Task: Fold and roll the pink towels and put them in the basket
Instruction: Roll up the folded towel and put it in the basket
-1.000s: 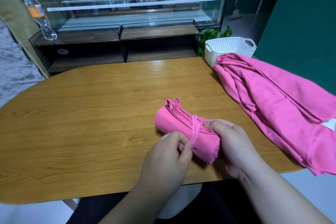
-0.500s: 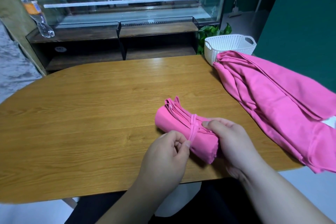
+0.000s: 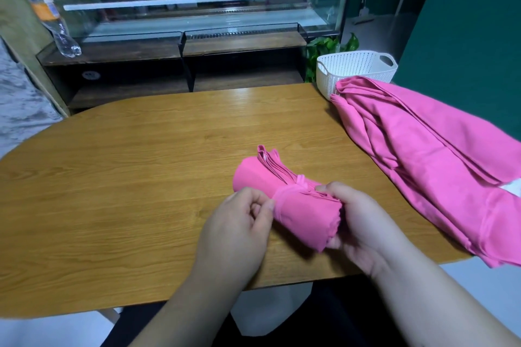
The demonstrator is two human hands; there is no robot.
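Observation:
A rolled pink towel (image 3: 262, 177) lies on the wooden table (image 3: 127, 177) near its front edge, with a thin pink band around its middle. My left hand (image 3: 236, 228) pinches that band at the roll's near side. My right hand (image 3: 363, 222) grips the roll's right end, fingers curled round it. A heap of loose pink towels (image 3: 428, 160) drapes over the table's right edge. The white woven basket (image 3: 355, 67) stands at the back right corner, partly hidden by the heap.
Behind the table stands a glass display counter (image 3: 197, 3) with a dark wooden shelf. A plastic bottle (image 3: 49, 17) leans at its left end. A green plant (image 3: 327, 48) shows beside the basket. A dark green wall rises on the right.
The roll has turned slightly, its right end lifted a little in my right hand. My left hand keeps pinching the band. The view has shifted a little.

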